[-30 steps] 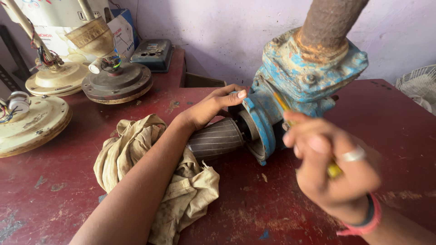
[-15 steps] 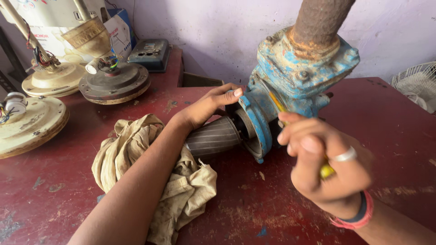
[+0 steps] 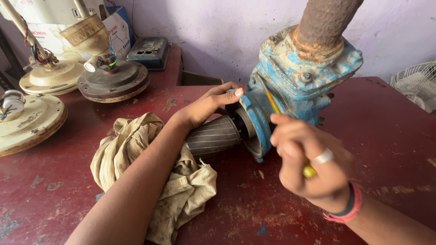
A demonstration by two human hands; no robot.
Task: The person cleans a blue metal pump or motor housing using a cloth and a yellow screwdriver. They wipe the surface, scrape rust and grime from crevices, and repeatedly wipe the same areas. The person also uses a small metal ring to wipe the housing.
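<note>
Bracing the blue pump housing [image 3: 295, 86] on the red surface [image 3: 386, 136], left hand [image 3: 211, 104] lies open across its flange above the ribbed rotor [image 3: 213, 136] resting on a rag [image 3: 136, 159], so right hand [image 3: 309, 168], fisted round a yellow-handled screwdriver [image 3: 272, 102], can pry at the seam.

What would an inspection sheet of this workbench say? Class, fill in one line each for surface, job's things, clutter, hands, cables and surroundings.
Surface: red table, worn and scuffed.
Job's things: blue pump housing with rusty pipe; grey ribbed rotor protruding; yellow-handled screwdriver.
Clutter: beige rag under the forearm; ceiling fan motors at the left.
Hands: left hand rests on the housing edge; right hand grips the screwdriver.
Cables: coloured wires on a fan stem.
Surroundings: pale wall; white fan guard at the right.
</note>
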